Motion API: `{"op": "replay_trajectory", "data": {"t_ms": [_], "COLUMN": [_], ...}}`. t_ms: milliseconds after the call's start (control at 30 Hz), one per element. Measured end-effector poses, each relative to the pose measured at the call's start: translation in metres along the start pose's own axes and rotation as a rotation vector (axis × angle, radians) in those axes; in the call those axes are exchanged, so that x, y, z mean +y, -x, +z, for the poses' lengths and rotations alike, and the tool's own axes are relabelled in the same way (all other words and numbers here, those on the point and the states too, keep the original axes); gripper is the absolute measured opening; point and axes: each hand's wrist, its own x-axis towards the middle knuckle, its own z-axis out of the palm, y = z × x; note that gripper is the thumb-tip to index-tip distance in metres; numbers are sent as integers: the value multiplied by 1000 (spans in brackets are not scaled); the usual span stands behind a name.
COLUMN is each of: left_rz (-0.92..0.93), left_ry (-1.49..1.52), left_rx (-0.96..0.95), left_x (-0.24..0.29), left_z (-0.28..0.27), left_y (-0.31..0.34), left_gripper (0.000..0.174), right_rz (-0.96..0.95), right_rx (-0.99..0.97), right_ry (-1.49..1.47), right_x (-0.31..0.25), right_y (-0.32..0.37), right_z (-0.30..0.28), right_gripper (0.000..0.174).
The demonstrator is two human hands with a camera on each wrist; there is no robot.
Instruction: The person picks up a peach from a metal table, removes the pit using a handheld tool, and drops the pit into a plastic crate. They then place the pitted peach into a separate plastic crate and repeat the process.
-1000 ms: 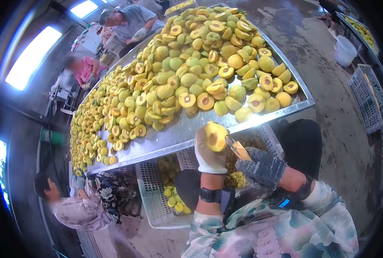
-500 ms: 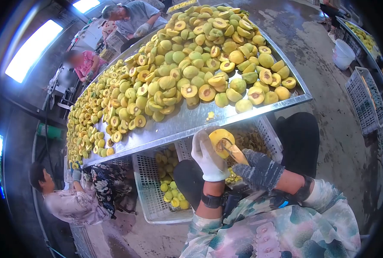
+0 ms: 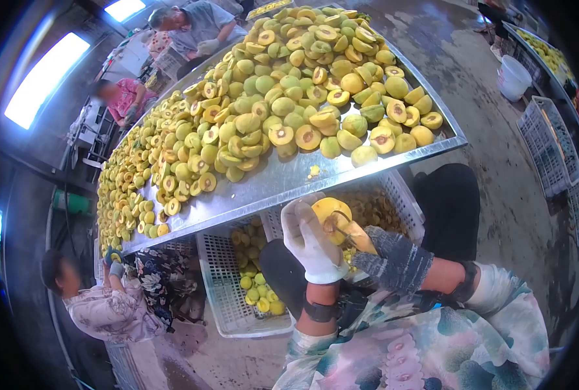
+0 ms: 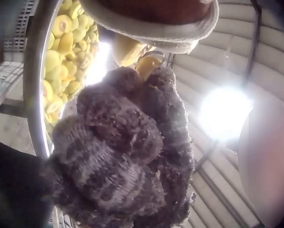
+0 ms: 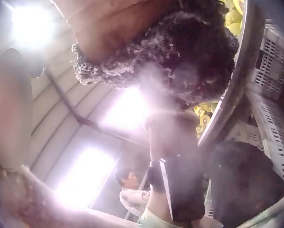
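My left hand (image 3: pixel 312 244), in a white glove, holds a yellow peach half (image 3: pixel 331 209) with its cut face towards my right hand. My right hand (image 3: pixel 396 260), in a grey knitted glove, grips a small pitting tool by its wooden handle (image 3: pixel 363 241). The tool's metal end meets the brown pit area at the middle of the cut face. From the left wrist view, the grey glove's curled fingers (image 4: pixel 113 137) fill the middle, below the peach half (image 4: pixel 127 51). In the right wrist view the grey glove hides the fruit and tool.
A metal-edged table (image 3: pixel 257 207) heaped with peach halves (image 3: pixel 283 104) stands just ahead. Under my hands is a white crate (image 3: pixel 411 207) of brown pieces; another crate (image 3: pixel 221 312) with fruit is to its left. Several people (image 3: pixel 107 305) sit around the table.
The tool's end has gone from the peach half's right edge onto its pit area. The fruit has turned in my left hand, and both hands have come slightly lower in view.
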Motion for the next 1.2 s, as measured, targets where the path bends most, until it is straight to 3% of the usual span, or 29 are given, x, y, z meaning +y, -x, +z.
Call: {"op": "replay_trajectory", "data": {"t_ms": [100, 300, 400, 500, 533, 567, 633, 700, 733, 800, 833, 900, 1000, 1133, 1200], "left_rz": [36, 37, 153, 56, -61, -179, -196, 75, 72, -47, -51, -362, -336, -347, -398], "left_ry": [-38, -38, -61, -94, -73, -52, -81, -324, -325, -332, -337, -173, -57, 170, 267], "left_rx": [20, 51, 60, -7, -140, -271, -273, -211, -212, -281, -282, -531, -513, -330, -292], "left_x": [0, -1, -4, -1, -1, -2, -8, -12, -12, -9, -7, -4, -26, -31, -38], "left_z": [3, 6, 6, 1, -4, -7, -6, -4, -2, -1, -2, -4, -5, 5, 3], "left_y": [2, 7, 8, 4, 0, -2, -3, 1, -2, -8, -14, -23, -23, -18, -17], "left_gripper": [37, 34, 32, 32, 29, 27, 27, 27, 27, 28, 28, 34, 38, 43, 44], "right_rz": [83, 171, 100, 135, 141, 248, 356, 272, 275, 626, 628, 703, 788, 752, 599], "right_rx": [44, -46, -81, -107, -107, -212, -316, -251, -251, -438, -438, -464, -495, -418, -535], "right_ry": [-103, -136, -132, -272, -276, -396, -518, -259, -261, -822, -828, -1248, -1880, -1940, -2094], "right_x": [-5, -5, -5, 5, 8, 12, 15, 13, 11, 9, 15, 41, 71, 73, 76], "right_y": [3, 4, -1, 0, -1, -3, -6, -8, -10, -13, -13, -6, 8, 10, 7], "right_z": [4, 0, 1, 3, 3, 1, 0, -2, -6, -14, -12, 1, 20, 27, 29], "right_gripper": [23, 32, 31, 30, 30, 30, 29, 29, 29, 28, 28, 28, 29, 28, 27]}}
